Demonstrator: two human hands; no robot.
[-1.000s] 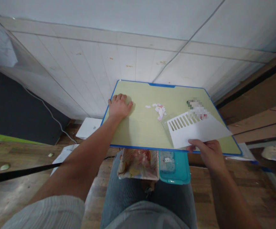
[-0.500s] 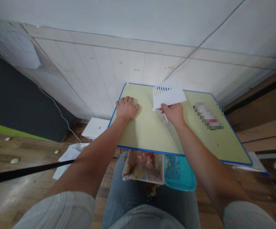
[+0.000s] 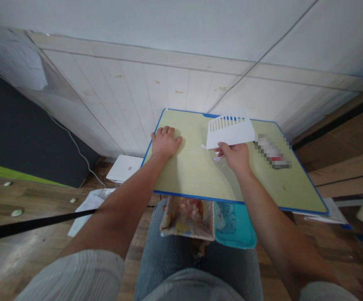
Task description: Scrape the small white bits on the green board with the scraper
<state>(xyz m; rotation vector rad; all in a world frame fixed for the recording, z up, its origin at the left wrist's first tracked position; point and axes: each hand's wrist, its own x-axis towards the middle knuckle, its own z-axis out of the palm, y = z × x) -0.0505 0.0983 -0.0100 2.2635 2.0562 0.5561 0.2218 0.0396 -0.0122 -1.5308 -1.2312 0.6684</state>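
My right hand (image 3: 236, 158) pinches the lower edge of a white sheet of paper (image 3: 231, 136) and holds it up above the pale yellow tabletop (image 3: 197, 175). Slots cut into the paper's upper part leave a row of narrow strips, through which the table and its blue edge show. Small paper scraps (image 3: 217, 159) lie on the table beside my right fingers. My left hand (image 3: 165, 142) rests flat near the table's left edge, fingers spread, with nothing in it.
A pixelated, phone-shaped item (image 3: 272, 151) lies on the table's right side. Below the front edge, a plastic-lined tray (image 3: 211, 234) and a turquoise tray (image 3: 247, 240) sit over my lap. A white box (image 3: 123, 167) stands left of the table. A white wall (image 3: 131, 83) rises behind.
My right hand has shifted slightly right with the paper, which has turned a little so its strips spread like a fan. My left hand stays in place.
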